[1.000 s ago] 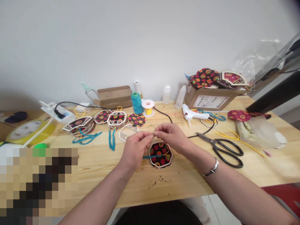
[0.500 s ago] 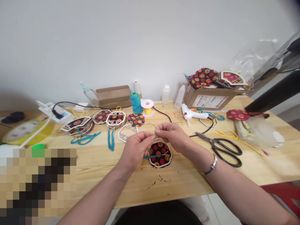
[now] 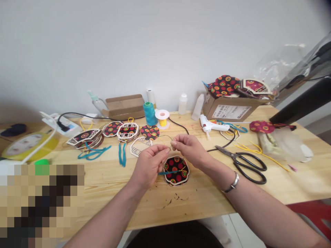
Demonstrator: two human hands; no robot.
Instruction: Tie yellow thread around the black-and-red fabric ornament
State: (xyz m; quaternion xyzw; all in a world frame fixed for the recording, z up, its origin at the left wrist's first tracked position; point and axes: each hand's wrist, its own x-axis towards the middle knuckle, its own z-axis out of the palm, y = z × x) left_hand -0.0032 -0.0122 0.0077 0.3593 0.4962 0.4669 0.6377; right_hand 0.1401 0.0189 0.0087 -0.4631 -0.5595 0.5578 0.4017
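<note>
Close together over the table, my left hand (image 3: 153, 159) and my right hand (image 3: 190, 148) each pinch a thin yellowish cord (image 3: 170, 147) between thumb and fingers. A loop of the cord arches up behind the fingertips; its exact crossing between them is too small to tell. Below my hands lies a dark floral-patterned fabric piece (image 3: 177, 177) with a pale wooden rim. A teal strand (image 3: 169, 172) and a short yellow cord end lie across it. Behind my left hand is a bare wooden lattice frame (image 3: 136, 147), partly hidden.
Black-handled scissors (image 3: 245, 163) lie to the right, below a white glue gun (image 3: 214, 126). A yellow spool (image 3: 162, 119) and a teal thread cone (image 3: 150, 113) stand behind. Tasselled fabric pieces (image 3: 128, 132) lie left; a filled cardboard box (image 3: 230, 108) stands at back right.
My right fingertips have shifted very slightly away from my left, and the cord loop between and behind them has changed shape a little. The other objects stay put.
</note>
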